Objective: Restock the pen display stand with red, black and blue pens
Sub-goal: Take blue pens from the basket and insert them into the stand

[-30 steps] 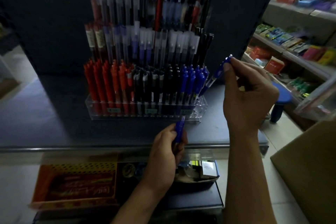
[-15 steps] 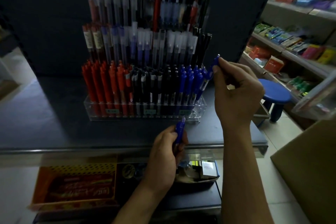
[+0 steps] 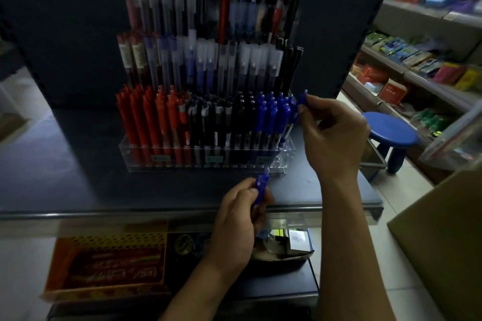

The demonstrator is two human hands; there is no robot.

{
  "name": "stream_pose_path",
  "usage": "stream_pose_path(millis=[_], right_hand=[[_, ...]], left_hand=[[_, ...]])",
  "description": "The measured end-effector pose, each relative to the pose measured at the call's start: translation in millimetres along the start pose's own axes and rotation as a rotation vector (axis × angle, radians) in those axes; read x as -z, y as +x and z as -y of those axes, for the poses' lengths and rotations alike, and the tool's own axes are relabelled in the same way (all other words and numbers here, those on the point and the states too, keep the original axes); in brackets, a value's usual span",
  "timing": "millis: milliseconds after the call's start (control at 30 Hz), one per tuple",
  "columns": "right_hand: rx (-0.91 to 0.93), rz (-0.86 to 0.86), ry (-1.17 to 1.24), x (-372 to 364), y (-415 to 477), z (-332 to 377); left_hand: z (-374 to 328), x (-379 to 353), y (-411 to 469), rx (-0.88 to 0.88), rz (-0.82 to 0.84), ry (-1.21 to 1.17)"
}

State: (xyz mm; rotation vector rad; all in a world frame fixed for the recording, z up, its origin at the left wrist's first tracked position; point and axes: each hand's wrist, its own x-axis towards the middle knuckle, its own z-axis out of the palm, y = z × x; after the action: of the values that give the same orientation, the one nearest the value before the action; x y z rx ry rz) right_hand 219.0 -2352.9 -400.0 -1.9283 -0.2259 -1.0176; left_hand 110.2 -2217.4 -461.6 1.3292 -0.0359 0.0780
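Clear tiered pen display stand (image 3: 203, 164) in the middle of the desk (image 3: 65, 177), front row running red pens (image 3: 146, 117), black pens (image 3: 221, 125), blue pens (image 3: 271, 117), right hand (image 3: 336, 135) pinching a blue pen (image 3: 301, 99) at the row's right end, left hand (image 3: 234, 221) gripping a second blue pen (image 3: 260, 186) over the desk's front edge.

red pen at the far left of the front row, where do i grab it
Pinch the red pen by its top half, from above and its left: it stands nearly upright, lower end sunk in the clear tray, other red pens packed on its right.
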Motion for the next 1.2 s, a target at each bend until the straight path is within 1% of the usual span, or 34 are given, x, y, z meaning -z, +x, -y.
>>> stream_pose_path(millis=[167,300,433,500,600,633,667,767,800,867,1000,1067,1100,1200], right_hand=[[0.103,0.072,-0.02,-5,-2,1],[0.064,0.11,-0.01,-5,-4,-5],[-0.003,0.138,0.054,-1,-6,-8],[-0.02,0.156,0.08,1,-6,-6],[-0.05,0.133,0.15,4,-9,-1],[-0.063,0.161,0.185,6,-10,1],[-0.083,0.234,0.234,9,-12,2],[-0.203,0.626,0.397,18,-18,6],[-0.255,0.727,0.445,20,-19,5],[-0.338,0.812,0.512,24,-20,5],[-0.44,0.93,0.507,35,-19,10],[-0.42,0.936,0.521,39,-18,12],[-0.4,0.891,0.535,39,-18,14],[-0.31,0.649,0.566,43,-13,20]], left_hand=[[0,-2,0,0.003,-0.019,0.026],[-2,-4,-2,-0.005,-0.012,-0.006],[-3,-4,-2,-0.008,-0.004,-0.022],[-4,-4,-2,-0.065,0.005,0.026],[-6,-5,-2,-0.138,-0.014,0.085],[-6,-5,-2,-0.155,-0.016,0.104],[-6,-6,-3,-0.168,-0.011,0.12],[-4,-7,-3,-0.188,-0.018,0.133],[-3,-8,-4,-0.2,-0.036,0.137],[-2,-8,-4,-0.232,-0.081,0.156],[-2,-7,-2,-0.268,-0.166,0.143],[-1,-6,-2,-0.236,-0.181,0.103],[-1,-5,-1,-0.221,-0.183,0.088],[2,-5,0,-0.207,-0.189,0.06]])
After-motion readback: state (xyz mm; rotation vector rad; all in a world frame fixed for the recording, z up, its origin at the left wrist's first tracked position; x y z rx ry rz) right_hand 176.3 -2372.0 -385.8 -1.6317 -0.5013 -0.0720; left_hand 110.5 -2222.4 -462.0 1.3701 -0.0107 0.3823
